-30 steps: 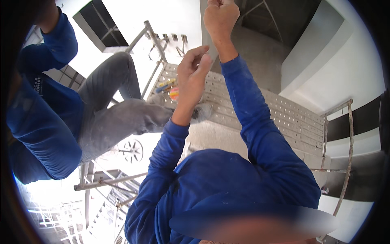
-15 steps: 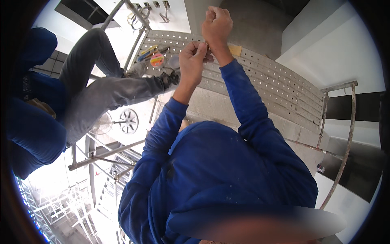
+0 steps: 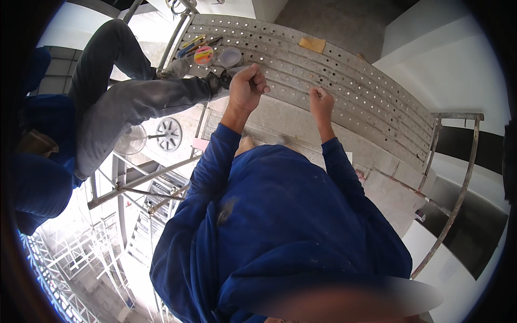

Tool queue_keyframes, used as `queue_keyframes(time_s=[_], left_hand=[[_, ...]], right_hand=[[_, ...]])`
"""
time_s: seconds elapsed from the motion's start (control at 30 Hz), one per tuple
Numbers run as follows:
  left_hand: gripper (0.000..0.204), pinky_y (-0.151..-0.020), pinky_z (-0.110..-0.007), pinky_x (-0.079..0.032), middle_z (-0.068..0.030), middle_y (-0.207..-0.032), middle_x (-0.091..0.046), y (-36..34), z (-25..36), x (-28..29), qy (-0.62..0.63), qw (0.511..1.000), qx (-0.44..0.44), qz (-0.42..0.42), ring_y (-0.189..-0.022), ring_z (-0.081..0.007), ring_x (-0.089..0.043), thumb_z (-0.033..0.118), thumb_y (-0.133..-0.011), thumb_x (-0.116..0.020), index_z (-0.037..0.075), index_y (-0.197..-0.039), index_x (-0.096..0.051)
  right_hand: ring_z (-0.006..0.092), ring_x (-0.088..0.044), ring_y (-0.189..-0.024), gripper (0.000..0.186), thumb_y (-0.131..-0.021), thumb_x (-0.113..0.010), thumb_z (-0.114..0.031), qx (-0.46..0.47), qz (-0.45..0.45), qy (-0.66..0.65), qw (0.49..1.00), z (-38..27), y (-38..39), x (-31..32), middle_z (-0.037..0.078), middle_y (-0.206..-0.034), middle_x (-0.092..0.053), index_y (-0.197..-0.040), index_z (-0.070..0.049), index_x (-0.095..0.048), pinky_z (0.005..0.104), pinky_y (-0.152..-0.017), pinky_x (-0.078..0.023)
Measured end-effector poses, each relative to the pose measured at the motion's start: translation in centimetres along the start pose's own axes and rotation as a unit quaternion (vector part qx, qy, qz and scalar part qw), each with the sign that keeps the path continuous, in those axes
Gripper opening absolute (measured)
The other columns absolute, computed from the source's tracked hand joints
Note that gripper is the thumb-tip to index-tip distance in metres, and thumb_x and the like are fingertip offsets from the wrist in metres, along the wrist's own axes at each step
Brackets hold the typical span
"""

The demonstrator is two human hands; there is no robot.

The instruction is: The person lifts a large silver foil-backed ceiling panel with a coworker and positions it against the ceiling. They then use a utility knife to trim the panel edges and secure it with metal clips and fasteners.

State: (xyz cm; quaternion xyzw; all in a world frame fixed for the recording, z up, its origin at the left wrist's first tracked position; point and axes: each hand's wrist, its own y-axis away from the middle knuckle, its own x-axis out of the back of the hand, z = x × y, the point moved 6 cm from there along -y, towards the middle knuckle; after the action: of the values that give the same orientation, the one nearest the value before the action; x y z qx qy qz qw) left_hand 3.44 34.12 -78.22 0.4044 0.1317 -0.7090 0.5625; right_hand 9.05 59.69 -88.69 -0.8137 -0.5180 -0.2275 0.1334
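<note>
My left hand (image 3: 247,90) is closed, fingers curled and thumb pressed over them, above the near edge of a perforated metal platform (image 3: 371,94). My right hand (image 3: 322,105) is also closed, a short way to the right and slightly lower. The hands are apart. Whatever either one pinches is too small or hidden to make out. Nearest my left hand stand a clear round tub (image 3: 230,57) and a round container with a red and yellow label (image 3: 204,56). Thin yellow and blue tools (image 3: 193,46) lie beside them. A flat yellow-tan piece (image 3: 312,44) rests farther back on the platform.
At left a co-worker in blue sits, one grey-trousered leg (image 3: 145,99) reaching onto the platform. Rusty railings (image 3: 464,188) bound the right side. Scaffold tubes (image 3: 145,175), a fan (image 3: 131,140) and a drop to a lower level show at lower left.
My hands were together farther out over the platform. They have separated, both coming nearer to me, the right one moving to the right. The view has shifted, uncovering the tub.
</note>
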Motion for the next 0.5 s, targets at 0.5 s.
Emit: queue_keyframes(time_s=[0.5], left_hand=[[0.019, -0.077, -0.037, -0.062, -0.0046, -0.083, -0.061, 1.3, 0.3, 4.0, -0.117, 0.985, -0.070, 0.104, -0.070, -0.0159, -0.063, 0.015, -0.102, -0.064, 0.005, -0.087, -0.061]], right_hand=[[0.0314, -0.067, -0.077, 0.025, -0.094, -0.068, -0.019, 0.052, -0.065, 0.044, 0.996, 2.5, 1.6, -0.9, 0.019, -0.087, -0.072, -0.095, 0.005, -0.072, 0.0408, -0.072, -0.051]])
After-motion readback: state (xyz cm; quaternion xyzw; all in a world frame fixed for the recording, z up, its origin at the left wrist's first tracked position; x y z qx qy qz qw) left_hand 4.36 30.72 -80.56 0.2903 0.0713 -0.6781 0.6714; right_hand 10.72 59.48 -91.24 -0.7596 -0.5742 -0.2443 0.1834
